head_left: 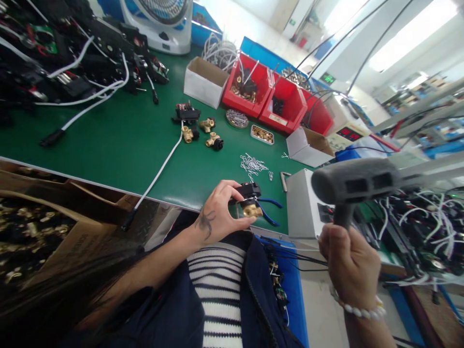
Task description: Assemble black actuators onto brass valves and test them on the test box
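My left hand (226, 208) is closed on a brass valve (253, 210) with a black housing (250, 189) attached, held at the front edge of the green bench. Blue-handled pliers (268, 211) lie just right of the valve, partly hidden by it. Raised at the right, my right hand (350, 261) grips a grey mallet (357, 181) by its handle, the head well above the bench and apart from the valve. Behind the left hand lies a pile of small metal clips (253, 164). Farther back sit several brass valve fittings (213, 140) beside a black unit (186, 113) with a white cable.
Red bins (250, 82) of parts, a white box (206, 82) and a tray of brass pieces (262, 135) stand at the back. A grey metal box (304, 205) is on the right. Black cabled units (72, 63) fill the far left, near a fan (163, 24).
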The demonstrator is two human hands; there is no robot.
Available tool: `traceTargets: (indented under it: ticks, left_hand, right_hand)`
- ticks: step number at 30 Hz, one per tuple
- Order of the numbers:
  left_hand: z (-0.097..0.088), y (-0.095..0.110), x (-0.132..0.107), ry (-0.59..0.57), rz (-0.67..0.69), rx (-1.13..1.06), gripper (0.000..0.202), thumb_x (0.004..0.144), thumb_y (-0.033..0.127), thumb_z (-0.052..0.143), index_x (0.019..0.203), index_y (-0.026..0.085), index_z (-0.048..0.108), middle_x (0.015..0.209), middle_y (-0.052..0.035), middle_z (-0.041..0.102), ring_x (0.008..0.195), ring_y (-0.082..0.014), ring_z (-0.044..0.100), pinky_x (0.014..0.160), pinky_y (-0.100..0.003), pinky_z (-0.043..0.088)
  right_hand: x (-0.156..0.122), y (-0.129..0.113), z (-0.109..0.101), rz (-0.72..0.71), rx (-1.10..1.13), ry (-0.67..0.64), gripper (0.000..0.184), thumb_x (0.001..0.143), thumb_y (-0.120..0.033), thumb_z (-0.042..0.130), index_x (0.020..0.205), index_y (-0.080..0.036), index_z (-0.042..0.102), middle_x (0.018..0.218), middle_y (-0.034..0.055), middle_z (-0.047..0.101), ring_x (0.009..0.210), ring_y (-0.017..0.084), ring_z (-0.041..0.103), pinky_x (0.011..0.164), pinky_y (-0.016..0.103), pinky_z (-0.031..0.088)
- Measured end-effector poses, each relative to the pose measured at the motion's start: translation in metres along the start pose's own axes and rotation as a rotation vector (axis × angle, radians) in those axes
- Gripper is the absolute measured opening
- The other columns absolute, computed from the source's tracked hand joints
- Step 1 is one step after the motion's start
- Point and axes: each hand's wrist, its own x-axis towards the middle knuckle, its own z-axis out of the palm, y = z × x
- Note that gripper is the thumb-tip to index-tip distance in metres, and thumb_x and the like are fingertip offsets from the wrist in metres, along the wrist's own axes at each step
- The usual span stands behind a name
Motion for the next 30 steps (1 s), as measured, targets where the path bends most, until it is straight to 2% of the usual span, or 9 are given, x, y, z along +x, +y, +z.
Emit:
traceTargets:
  ticks: [4, 9, 14, 18, 19, 23, 24, 28, 30]
  left_hand:
    - [0.0000, 0.0000, 0.0006, 0.015, -0.004, 0.005, 0.037, 0.066, 0.023, 0.082, 0.089, 0.019, 0.054, 0.116, -0.0118, 0.057, 0.115, -0.0272, 0.057, 0.092, -0.049, 0.054]
    - [-0.0003, 0.0004, 0.0017, 0.008, 0.009, 0.006, 0.038, 0.065, 0.023, 0.083, 0.088, 0.019, 0.054, 0.114, -0.0113, 0.058, 0.113, -0.0268, 0.058, 0.093, -0.048, 0.054]
    - [-0.0002, 0.0011, 0.0018, 0.017, 0.007, 0.015, 0.037, 0.065, 0.023, 0.083, 0.088, 0.018, 0.054, 0.114, -0.0123, 0.058, 0.112, -0.0274, 0.058, 0.094, -0.049, 0.053]
    - [-0.0003, 0.0010, 0.0019, 0.009, 0.008, 0.018, 0.036, 0.065, 0.023, 0.083, 0.088, 0.019, 0.054, 0.114, -0.0114, 0.058, 0.113, -0.0275, 0.058, 0.093, -0.048, 0.054]
    - [-0.0002, 0.0008, 0.0019, 0.008, 0.008, 0.016, 0.036, 0.066, 0.023, 0.082, 0.088, 0.019, 0.054, 0.114, -0.0112, 0.058, 0.113, -0.0274, 0.058, 0.093, -0.047, 0.054]
    - [0.0005, 0.0001, 0.0016, 0.026, 0.006, 0.011, 0.036, 0.066, 0.024, 0.082, 0.088, 0.018, 0.054, 0.114, -0.0121, 0.057, 0.113, -0.0268, 0.058, 0.093, -0.047, 0.054]
    - [0.0007, 0.0000, 0.0015, 0.026, 0.006, 0.011, 0.036, 0.067, 0.024, 0.082, 0.088, 0.018, 0.054, 0.114, -0.0123, 0.057, 0.113, -0.0267, 0.058, 0.093, -0.047, 0.053]
    - [0.0005, -0.0002, 0.0015, 0.012, 0.012, 0.017, 0.038, 0.065, 0.024, 0.083, 0.088, 0.018, 0.054, 0.114, -0.0111, 0.058, 0.111, -0.0261, 0.058, 0.094, -0.048, 0.052]
    - [0.0005, -0.0005, 0.0018, 0.015, 0.016, 0.016, 0.039, 0.065, 0.024, 0.083, 0.088, 0.019, 0.053, 0.114, -0.0108, 0.058, 0.112, -0.0258, 0.058, 0.094, -0.047, 0.052]
  right_hand:
    - [0.0020, -0.0027, 0.0054, -0.092, -0.076, -0.234, 0.061, 0.092, -0.073, 0.036, 0.058, -0.024, 0.042, 0.041, -0.0043, 0.039, 0.035, 0.013, 0.038, 0.040, 0.026, 0.026]
    - [0.0010, 0.0007, 0.0029, 0.023, -0.015, 0.023, 0.056, 0.097, -0.066, 0.036, 0.062, -0.023, 0.046, 0.046, -0.0026, 0.046, 0.039, 0.013, 0.043, 0.042, 0.025, 0.031]
    - [0.0022, -0.0003, 0.0088, -0.113, -0.085, -0.212, 0.063, 0.091, -0.077, 0.033, 0.059, -0.023, 0.045, 0.040, -0.0043, 0.039, 0.034, 0.013, 0.037, 0.040, 0.026, 0.025]
    - [0.0037, -0.0008, 0.0046, 0.003, -0.055, -0.014, 0.059, 0.095, -0.071, 0.034, 0.061, -0.023, 0.044, 0.045, -0.0023, 0.044, 0.039, 0.014, 0.043, 0.044, 0.026, 0.030]
    - [0.0037, -0.0014, 0.0048, 0.015, -0.046, -0.014, 0.059, 0.096, -0.070, 0.033, 0.062, -0.023, 0.045, 0.045, -0.0018, 0.046, 0.040, 0.014, 0.044, 0.044, 0.026, 0.031]
    - [0.0041, -0.0043, 0.0093, -0.092, -0.073, -0.260, 0.062, 0.092, -0.075, 0.033, 0.061, -0.023, 0.047, 0.041, -0.0033, 0.043, 0.036, 0.014, 0.040, 0.041, 0.026, 0.027]
    - [0.0043, -0.0044, 0.0092, -0.107, -0.076, -0.266, 0.062, 0.091, -0.076, 0.034, 0.060, -0.023, 0.046, 0.041, -0.0039, 0.041, 0.035, 0.013, 0.039, 0.041, 0.026, 0.026]
    - [0.0030, -0.0013, 0.0047, -0.014, -0.020, -0.041, 0.058, 0.096, -0.069, 0.035, 0.062, -0.023, 0.046, 0.045, -0.0032, 0.044, 0.039, 0.013, 0.042, 0.043, 0.024, 0.030]
    - [0.0019, -0.0008, 0.0055, -0.015, -0.015, -0.065, 0.058, 0.096, -0.068, 0.034, 0.063, -0.022, 0.048, 0.045, -0.0027, 0.046, 0.039, 0.013, 0.044, 0.042, 0.024, 0.030]
